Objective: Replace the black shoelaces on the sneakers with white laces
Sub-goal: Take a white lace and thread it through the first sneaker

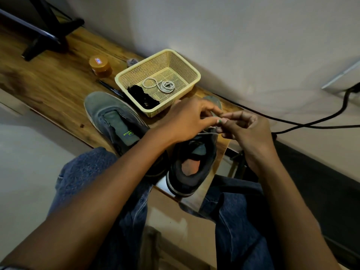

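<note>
Both hands (pixel 214 121) above right sneaker (pixel 192 162), pinching white lace (pixel 207 133).

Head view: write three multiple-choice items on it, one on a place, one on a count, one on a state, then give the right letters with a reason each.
1. Where is the coiled white lace?
A. in the cream basket
B. on the floor
C. inside the left sneaker

2. How many sneakers are on the wooden table?
A. one
B. two
C. four

3. What are the hands doing?
A. both rest flat on the table
B. both pinch a white lace end above the right sneaker
C. both lift the basket

Answers:
1 A, the coil lies on the basket floor beside the black laces.
2 B, a left and a right sneaker show.
3 B, the left hand and right hand meet fingertip to fingertip on the lace.
</note>
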Tool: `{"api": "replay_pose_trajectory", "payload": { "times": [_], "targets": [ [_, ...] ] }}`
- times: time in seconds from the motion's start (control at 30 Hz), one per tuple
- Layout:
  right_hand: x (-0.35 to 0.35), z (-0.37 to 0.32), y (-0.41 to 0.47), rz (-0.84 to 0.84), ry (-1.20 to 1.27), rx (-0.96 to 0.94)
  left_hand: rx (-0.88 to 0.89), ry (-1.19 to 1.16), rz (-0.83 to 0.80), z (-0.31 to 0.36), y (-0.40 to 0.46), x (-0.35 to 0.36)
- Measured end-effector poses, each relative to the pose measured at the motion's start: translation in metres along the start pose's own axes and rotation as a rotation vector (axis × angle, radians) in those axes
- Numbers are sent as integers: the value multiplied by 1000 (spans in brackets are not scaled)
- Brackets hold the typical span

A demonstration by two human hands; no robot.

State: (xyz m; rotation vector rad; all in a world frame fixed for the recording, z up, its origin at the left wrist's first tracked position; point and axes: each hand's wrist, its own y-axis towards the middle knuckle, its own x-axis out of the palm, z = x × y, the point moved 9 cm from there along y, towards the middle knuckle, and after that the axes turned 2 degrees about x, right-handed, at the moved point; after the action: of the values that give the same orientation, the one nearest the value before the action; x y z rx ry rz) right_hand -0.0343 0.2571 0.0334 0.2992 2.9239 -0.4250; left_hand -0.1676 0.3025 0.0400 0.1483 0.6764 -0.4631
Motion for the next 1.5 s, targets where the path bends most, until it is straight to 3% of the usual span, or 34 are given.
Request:
{"api": "replay_pose_trajectory", "payload": {
  "times": [0.1,0.17,0.33,0.5,0.6,0.77,1.5],
  "targets": [
    [1,-2,-3,-4,-25,-10,-24,52,100,-3,1,-13],
    [-1,1,-3,3,-169,-18,-61,75,115,-9,-1,-18],
    [14,26,-9,-123,-466,105,-103,-20,-27,-19,-6,-5],
    [5,45,-9,-46,-266,223,-104,122,-62,-21,-10,5],
    [2,53,-13,-53,-73,339,-80,224,-62,-18,-11,10],
    [1,58,-15,-58,49,428,-50,269,-48,-13,-10,14],
    [1,55,-11,-96,2,359,9,468,39,4,-11,21]
  ]
}}
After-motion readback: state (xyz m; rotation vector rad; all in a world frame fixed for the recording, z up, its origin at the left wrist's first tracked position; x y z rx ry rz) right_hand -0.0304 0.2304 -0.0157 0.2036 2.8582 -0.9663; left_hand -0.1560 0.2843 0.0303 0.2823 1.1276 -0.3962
